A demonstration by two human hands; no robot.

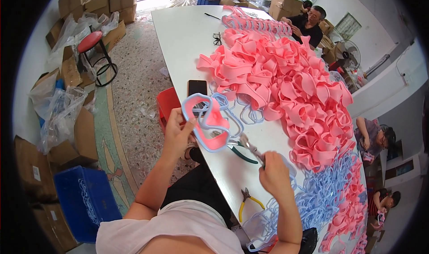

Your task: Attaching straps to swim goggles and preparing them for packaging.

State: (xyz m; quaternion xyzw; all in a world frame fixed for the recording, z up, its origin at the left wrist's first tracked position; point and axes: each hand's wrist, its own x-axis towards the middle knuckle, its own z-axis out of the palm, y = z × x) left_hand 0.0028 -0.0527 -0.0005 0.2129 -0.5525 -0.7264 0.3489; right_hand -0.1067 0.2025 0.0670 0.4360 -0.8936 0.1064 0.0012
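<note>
My left hand [178, 130] holds up a swim-mask part [209, 122]: a pink soft skirt set in a pale blue frame, raised above the white table's [187, 35] near edge. My right hand [273, 176] grips a metal plier-like tool [251, 149] whose tip reaches toward the mask's lower right side. Green-handled pliers [241, 153] lie on the table just under the mask. Yellow-handled pliers [248, 201] lie near my right forearm.
A large heap of pink skirts [286, 84] covers the table's right half; pale blue frames [319, 196] pile at the near right. A black phone [197, 88] and glasses [217, 39] lie on the table. Other people sit along the right side. Red stool, blue crate [85, 202], cardboard boxes on the left floor.
</note>
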